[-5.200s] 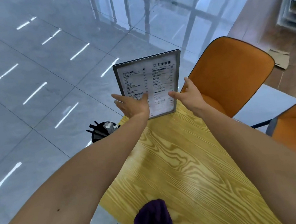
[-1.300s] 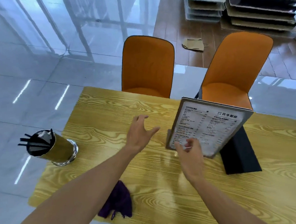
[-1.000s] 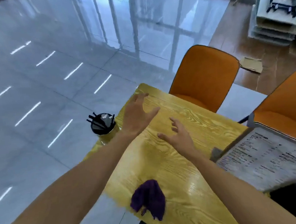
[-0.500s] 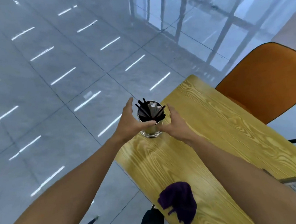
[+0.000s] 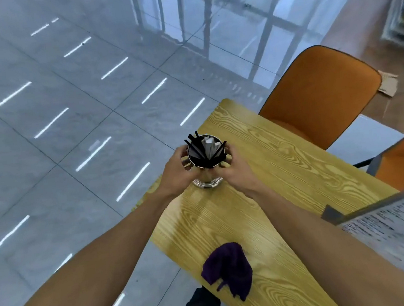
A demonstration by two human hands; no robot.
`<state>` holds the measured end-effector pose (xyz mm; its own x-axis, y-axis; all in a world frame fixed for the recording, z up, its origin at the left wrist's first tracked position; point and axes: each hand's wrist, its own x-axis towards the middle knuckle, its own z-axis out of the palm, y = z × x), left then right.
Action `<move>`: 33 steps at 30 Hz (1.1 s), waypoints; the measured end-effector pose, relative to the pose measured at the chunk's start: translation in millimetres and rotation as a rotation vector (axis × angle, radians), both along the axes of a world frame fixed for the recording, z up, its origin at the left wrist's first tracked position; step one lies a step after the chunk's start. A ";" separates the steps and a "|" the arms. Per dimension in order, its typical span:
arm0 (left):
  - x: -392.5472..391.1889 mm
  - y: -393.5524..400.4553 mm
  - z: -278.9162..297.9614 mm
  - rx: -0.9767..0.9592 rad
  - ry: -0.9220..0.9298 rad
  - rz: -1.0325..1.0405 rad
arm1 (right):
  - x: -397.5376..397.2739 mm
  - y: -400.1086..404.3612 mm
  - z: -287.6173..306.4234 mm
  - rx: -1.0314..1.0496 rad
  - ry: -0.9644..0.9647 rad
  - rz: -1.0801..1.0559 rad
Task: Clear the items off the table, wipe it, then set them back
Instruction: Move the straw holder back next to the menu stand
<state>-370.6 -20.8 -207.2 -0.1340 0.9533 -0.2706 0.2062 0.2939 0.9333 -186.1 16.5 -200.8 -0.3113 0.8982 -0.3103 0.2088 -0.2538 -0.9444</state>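
Both the left hand (image 5: 177, 173) and right hand (image 5: 235, 171) clasp the straw holder (image 5: 206, 163) at the table (image 5: 285, 169) corner (apparently just lifted), so tilting could spill straws floorward.

- The table (image 5: 285, 169) showed yellow wood grain with a soft sheen.
- The holder (image 5: 207, 181) looked like shiny metal at its base.
- The cloth (image 5: 229, 270) was matt purple fabric.
- The floor (image 5: 67, 117) was glossy grey tile.
- The near chair (image 5: 319, 93) had smooth orange upholstery.
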 end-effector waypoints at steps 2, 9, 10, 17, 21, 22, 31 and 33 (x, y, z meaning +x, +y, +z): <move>25.0 9.0 3.4 0.008 -0.006 -0.052 | 24.7 -2.6 5.0 0.008 -0.008 -0.055; 117.7 25.4 12.3 0.018 -0.053 -0.319 | 118.5 -35.6 21.3 0.121 -0.126 -0.264; 130.5 24.9 12.5 0.018 -0.056 -0.351 | 129.8 -41.6 21.2 0.134 -0.164 -0.297; 197.7 13.7 2.9 0.003 -0.061 -0.523 | 187.6 -78.3 13.8 0.136 -0.361 -0.459; 222.4 7.9 -4.7 -0.024 -0.058 -0.587 | 207.6 -97.7 8.0 0.128 -0.393 -0.515; 226.5 6.4 -5.5 -0.026 -0.059 -0.595 | 210.0 -101.5 5.9 0.121 -0.411 -0.524; 254.0 -0.7 -7.4 -0.022 -0.114 -0.650 | 223.9 -124.2 -10.5 0.072 -0.485 -0.649; 256.6 -0.7 -7.9 -0.025 -0.118 -0.654 | 223.7 -126.3 -11.6 0.058 -0.493 -0.682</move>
<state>-114.0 -21.4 -215.1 0.5016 0.8216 -0.2709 0.2465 0.1645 0.9551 37.6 -109.9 -212.3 0.4642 0.8589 -0.2163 0.4192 -0.4282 -0.8006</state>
